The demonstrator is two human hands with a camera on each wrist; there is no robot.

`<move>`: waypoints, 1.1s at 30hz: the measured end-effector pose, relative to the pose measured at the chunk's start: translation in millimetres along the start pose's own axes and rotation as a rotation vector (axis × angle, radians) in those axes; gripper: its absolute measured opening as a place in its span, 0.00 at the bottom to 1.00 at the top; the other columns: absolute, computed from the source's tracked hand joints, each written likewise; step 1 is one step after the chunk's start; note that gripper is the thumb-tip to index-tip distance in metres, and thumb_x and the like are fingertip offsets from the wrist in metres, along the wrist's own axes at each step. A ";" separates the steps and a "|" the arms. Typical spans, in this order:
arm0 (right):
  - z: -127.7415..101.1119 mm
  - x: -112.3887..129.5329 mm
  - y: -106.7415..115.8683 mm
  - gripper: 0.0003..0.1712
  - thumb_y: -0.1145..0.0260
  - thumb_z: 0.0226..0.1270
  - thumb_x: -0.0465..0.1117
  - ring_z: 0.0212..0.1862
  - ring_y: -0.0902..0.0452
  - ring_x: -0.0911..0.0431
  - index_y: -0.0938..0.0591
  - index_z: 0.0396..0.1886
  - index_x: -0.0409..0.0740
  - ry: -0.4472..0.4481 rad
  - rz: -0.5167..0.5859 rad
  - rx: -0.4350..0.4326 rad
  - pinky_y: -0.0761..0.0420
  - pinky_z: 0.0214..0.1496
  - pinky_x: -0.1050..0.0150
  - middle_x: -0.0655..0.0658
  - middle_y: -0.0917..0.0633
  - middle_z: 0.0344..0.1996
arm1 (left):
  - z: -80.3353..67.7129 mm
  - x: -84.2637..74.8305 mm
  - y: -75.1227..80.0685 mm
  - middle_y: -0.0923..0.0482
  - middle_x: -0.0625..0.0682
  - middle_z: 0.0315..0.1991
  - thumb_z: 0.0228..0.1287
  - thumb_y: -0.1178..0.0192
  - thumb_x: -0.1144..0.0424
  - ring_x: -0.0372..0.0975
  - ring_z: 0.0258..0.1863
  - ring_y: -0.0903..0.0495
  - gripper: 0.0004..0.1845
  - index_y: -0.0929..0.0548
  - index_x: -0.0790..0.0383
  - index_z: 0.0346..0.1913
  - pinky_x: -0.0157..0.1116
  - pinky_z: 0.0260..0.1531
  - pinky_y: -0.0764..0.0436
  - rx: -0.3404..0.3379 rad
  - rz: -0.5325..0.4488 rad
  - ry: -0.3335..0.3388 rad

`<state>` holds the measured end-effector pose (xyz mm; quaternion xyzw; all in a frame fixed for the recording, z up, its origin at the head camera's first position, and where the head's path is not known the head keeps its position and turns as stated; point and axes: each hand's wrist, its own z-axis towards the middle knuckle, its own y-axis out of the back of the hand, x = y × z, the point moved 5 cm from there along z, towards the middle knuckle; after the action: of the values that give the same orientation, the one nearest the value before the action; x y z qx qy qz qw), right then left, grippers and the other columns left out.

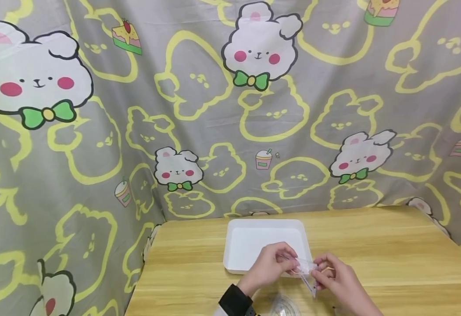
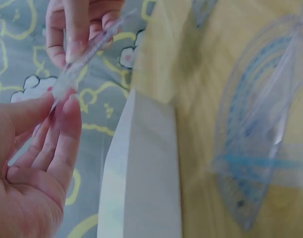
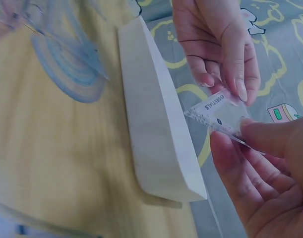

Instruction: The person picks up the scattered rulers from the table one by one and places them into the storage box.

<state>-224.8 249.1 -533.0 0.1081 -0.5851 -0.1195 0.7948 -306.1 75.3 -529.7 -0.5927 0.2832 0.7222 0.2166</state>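
- Ruler (image 1: 306, 268): a small clear plastic piece, held in the air between both hands, just above the near edge of the tray (image 1: 238, 245) and the tabletop (image 1: 392, 254).
- Left hand (image 1: 269, 265) pinches the ruler's far-left end between thumb and fingertips; in the left wrist view its fingers (image 2: 67, 124) close on the thin edge.
- Right hand (image 1: 338, 278) pinches the opposite end, thumb on top in the right wrist view (image 3: 270, 136); so both hands are clamped on the ruler, 1 at each end.
- That 2-ended grip probably keeps the thin, slippery piece steady and lets it be turned or looked over; it seems to be held edge-on to the left wrist camera, flat-on to the right one.
- Look: transparent, thin, straight-edged, with a printed word that reads like "ESSENTIALS" and fine markings (image 3: 218, 111); I cannot tell whether a clear sleeve wraps it.
- Tray: white, shallow, rectangular, sitting on the wooden tabletop just beyond the hands.
- Protractor (image 1: 283, 307): clear with blue marks, lying flat on the tabletop near the body, between the wrists, apart from the ruler.
- Bunny-print cloth (image 1: 175, 131) hangs behind and to the left.
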 end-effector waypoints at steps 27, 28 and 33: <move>74.5 -16.3 -2.4 0.10 0.27 0.65 0.29 0.32 0.21 0.63 0.20 0.36 0.44 -0.002 -0.371 0.030 0.20 0.35 0.66 0.53 0.13 0.29 | 41.9 25.9 39.1 0.17 0.47 0.31 0.68 0.32 0.73 0.49 0.32 0.10 0.04 0.17 0.64 0.37 0.39 0.34 0.12 -0.161 0.207 0.056; 77.2 -17.0 -1.9 0.10 0.26 0.64 0.30 0.32 0.22 0.63 0.20 0.36 0.45 0.004 -0.404 0.026 0.22 0.36 0.66 0.54 0.14 0.28 | 44.5 26.9 40.0 0.17 0.47 0.30 0.68 0.32 0.73 0.49 0.32 0.10 0.04 0.17 0.64 0.37 0.38 0.33 0.12 -0.159 0.219 0.054; 92.0 -19.7 0.2 0.11 0.25 0.62 0.30 0.36 0.25 0.58 0.19 0.33 0.46 0.054 -0.506 0.021 0.26 0.41 0.60 0.55 0.16 0.27 | 56.1 29.7 43.4 0.15 0.51 0.31 0.68 0.32 0.73 0.45 0.30 0.11 0.03 0.17 0.65 0.37 0.34 0.31 0.14 -0.165 0.266 0.035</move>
<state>-318.4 252.6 -523.9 0.2626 -0.5192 -0.3053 0.7538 -381.5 79.6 -544.6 -0.5783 0.3027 0.7548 0.0649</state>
